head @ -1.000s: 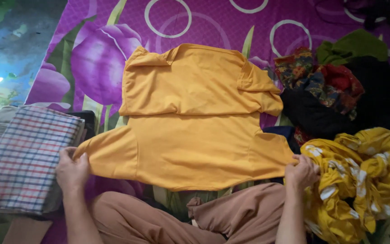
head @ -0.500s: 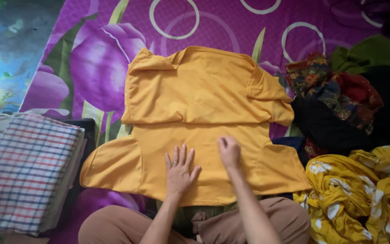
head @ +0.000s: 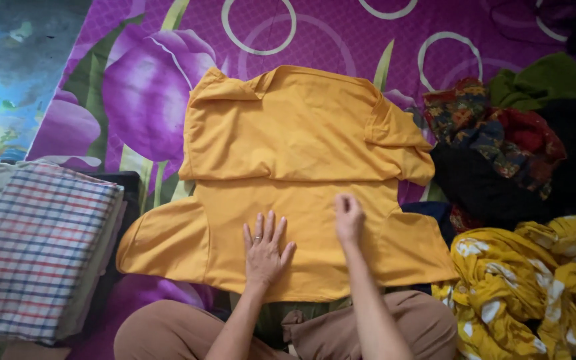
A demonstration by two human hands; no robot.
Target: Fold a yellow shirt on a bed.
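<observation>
Lying flat across the purple flowered sheet point(head: 168, 80) is the orange shirt point(head: 288, 173), its upper part folded down so a crease runs straight across the middle, and both sleeves tucked in toward the body. On the lower half, near the hem, sits the left hand point(head: 265, 250): palm down, all fingers spread wide, a ring showing on one of them, pressing the cloth and gripping nothing. Just beside it, to the right, is the right hand point(head: 348, 217), resting on the same lower panel with its fingers curled in loosely; whether those fingertips pinch a bit of fabric or merely touch it, I cannot tell from here. The 2 hands are close together but apart, both forearms coming up from the bottom edge over the person's tan trousers point(head: 368, 327), whose knees touch the shirt's hem. Out to the left, well clear of the shirt, a checked cloth point(head: 35, 247) in red, blue and white lies folded on top of a neat stack. Over on the right it's a jumble: a yellow garment with white flowers point(head: 528, 280) crumpled near the right elbow, a black garment point(head: 488, 183) above it, a dark floral print piece point(head: 481, 120) on that, and a green one point(head: 548, 77) at the far corner.
</observation>
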